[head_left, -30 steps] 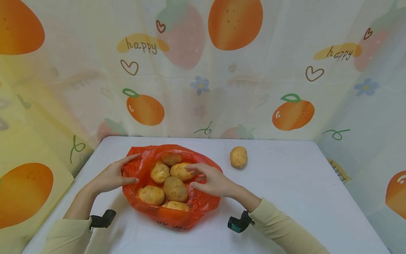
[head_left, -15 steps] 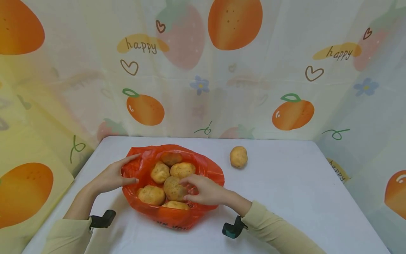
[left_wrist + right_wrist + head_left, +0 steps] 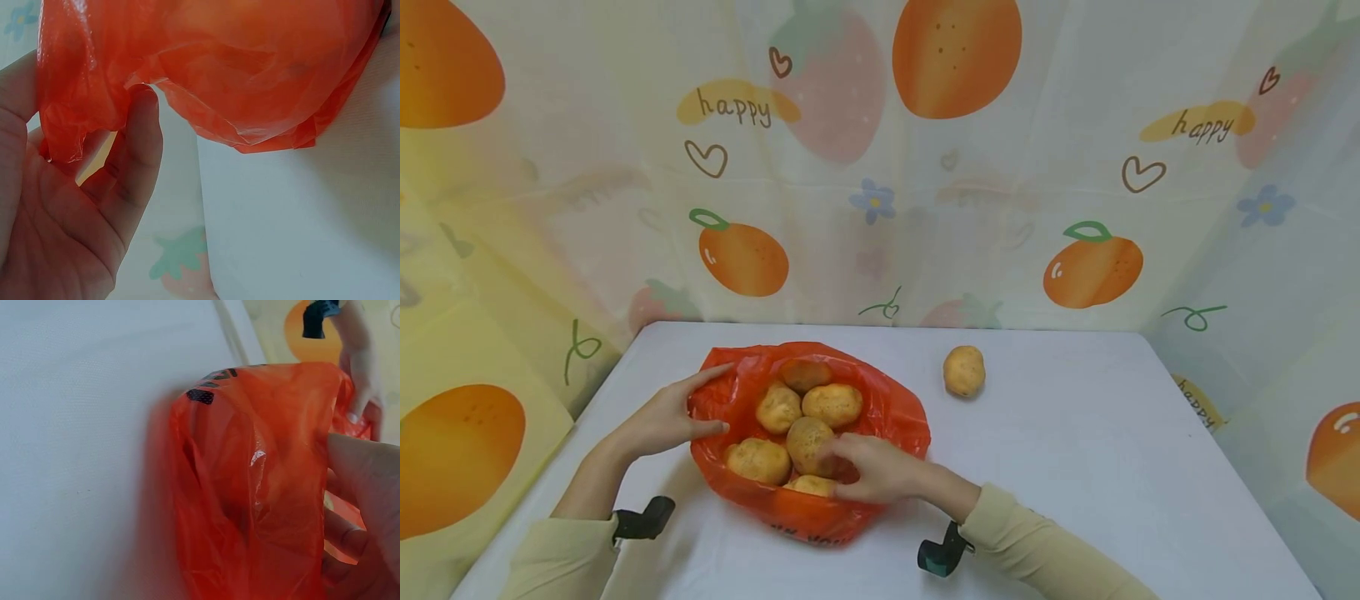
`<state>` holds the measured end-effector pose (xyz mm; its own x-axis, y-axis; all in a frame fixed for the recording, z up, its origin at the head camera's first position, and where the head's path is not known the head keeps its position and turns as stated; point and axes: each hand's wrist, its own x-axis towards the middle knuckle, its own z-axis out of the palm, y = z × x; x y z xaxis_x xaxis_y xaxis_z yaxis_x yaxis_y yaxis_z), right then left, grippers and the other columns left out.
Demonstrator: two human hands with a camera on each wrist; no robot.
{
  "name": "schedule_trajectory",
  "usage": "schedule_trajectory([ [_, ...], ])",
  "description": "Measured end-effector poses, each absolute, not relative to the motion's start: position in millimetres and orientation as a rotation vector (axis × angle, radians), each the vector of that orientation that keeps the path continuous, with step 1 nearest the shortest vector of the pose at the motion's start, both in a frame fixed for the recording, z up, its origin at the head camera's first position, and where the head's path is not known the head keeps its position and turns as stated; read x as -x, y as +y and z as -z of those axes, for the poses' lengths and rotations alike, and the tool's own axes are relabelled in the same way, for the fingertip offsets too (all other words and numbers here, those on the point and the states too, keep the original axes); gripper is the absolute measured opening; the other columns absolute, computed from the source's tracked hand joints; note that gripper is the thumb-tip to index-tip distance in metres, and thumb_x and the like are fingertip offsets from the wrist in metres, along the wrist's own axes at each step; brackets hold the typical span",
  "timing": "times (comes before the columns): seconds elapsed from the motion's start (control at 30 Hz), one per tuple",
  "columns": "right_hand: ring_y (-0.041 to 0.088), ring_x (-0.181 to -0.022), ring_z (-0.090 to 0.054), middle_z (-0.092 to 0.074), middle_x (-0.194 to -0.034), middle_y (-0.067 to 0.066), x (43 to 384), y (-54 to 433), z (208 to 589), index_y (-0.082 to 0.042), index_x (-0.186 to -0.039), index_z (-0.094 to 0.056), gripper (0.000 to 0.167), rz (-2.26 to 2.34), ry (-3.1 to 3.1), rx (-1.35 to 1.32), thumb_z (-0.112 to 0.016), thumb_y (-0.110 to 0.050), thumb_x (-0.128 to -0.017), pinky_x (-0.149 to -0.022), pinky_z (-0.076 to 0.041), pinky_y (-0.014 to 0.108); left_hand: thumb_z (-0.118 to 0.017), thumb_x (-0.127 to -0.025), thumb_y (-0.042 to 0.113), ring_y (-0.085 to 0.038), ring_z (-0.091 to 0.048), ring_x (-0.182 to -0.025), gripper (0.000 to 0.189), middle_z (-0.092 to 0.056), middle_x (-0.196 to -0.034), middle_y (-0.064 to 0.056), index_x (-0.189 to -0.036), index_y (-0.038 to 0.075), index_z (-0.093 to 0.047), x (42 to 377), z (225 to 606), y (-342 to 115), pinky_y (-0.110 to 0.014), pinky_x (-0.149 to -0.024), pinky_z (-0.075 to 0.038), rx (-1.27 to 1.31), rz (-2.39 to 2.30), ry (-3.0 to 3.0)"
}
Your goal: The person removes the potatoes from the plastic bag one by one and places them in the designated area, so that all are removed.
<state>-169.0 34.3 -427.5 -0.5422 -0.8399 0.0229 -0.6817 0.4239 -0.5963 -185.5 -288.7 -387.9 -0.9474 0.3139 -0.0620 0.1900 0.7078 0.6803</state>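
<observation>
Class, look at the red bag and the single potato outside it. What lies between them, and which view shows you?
Only bare white tabletop lies between the red bag and the lone potato; the head view shows it.

- The left grip (image 3: 75, 212), a bare hand, rises at the view's left side, palm visible, holding a gathered edge of the red bag (image 3: 244, 69) between its digits.
- The bag, thin, creased and translucent, fills most of the upper part.
- The white worktop (image 3: 281, 219) lies below it, at right.
- Beside its edge hangs pale cloth (image 3: 172, 206) with a green-and-pink print (image 3: 181, 259).
</observation>
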Motion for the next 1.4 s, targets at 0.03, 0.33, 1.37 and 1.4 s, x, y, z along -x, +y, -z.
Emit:
schedule_trajectory([
  [0.03,0.008,-0.095,-0.052,-0.058,-0.108,-0.004,168.4,34.2,427.9,-0.015,-0.121,-0.054,0.037,0.811,2.399,1.332,-0.064,-0.024,-0.087,-0.083,-0.045,0.014,-0.074,-0.077,0.024,-0.030,-0.054,-0.105,0.079,-0.050,-0.126,-0.019,-0.143,0.020,-0.032,185.6,388.1,-288.7,-0.035,-0.081,-0.050,-0.407,-1.061,2.742],
  [0.33,0.006,-0.104,-0.050,-0.055,-0.120,-0.005,164.8,33.6,436.4,-0.014,-0.125,-0.052,0.042,0.813,2.379,1.398,-0.064,-0.024,-0.086,-0.089,-0.043,0.014,-0.075,-0.076,0.024,-0.031,-0.053,-0.107,0.078,-0.050,-0.127,-0.019,-0.143,0.020,-0.033,185.4,389.4,-287.6,-0.040,-0.084,-0.049,-0.407,-1.043,2.761],
  [1.37,0.004,-0.111,-0.048,-0.048,-0.123,-0.006,148.8,27.1,444.6,-0.020,-0.126,-0.050,0.047,0.808,2.451,1.345,-0.067,-0.024,-0.083,-0.096,-0.041,0.020,-0.075,-0.076,0.026,-0.034,-0.050,-0.109,0.079,-0.048,-0.129,-0.020,-0.143,0.019,-0.032,185.0,393.0,-285.9,-0.045,-0.084,-0.050,-0.370,-1.046,2.731],
  [1.4,0.004,-0.111,-0.048,-0.048,-0.124,-0.007,148.4,26.8,444.4,-0.020,-0.126,-0.050,0.046,0.812,2.443,1.343,-0.066,-0.023,-0.083,-0.095,-0.041,0.019,-0.074,-0.076,0.026,-0.034,-0.051,-0.109,0.080,-0.048,-0.129,-0.020,-0.143,0.019,-0.032,184.9,393.0,-285.9,-0.045,-0.084,-0.050,-0.370,-1.046,2.728],
])
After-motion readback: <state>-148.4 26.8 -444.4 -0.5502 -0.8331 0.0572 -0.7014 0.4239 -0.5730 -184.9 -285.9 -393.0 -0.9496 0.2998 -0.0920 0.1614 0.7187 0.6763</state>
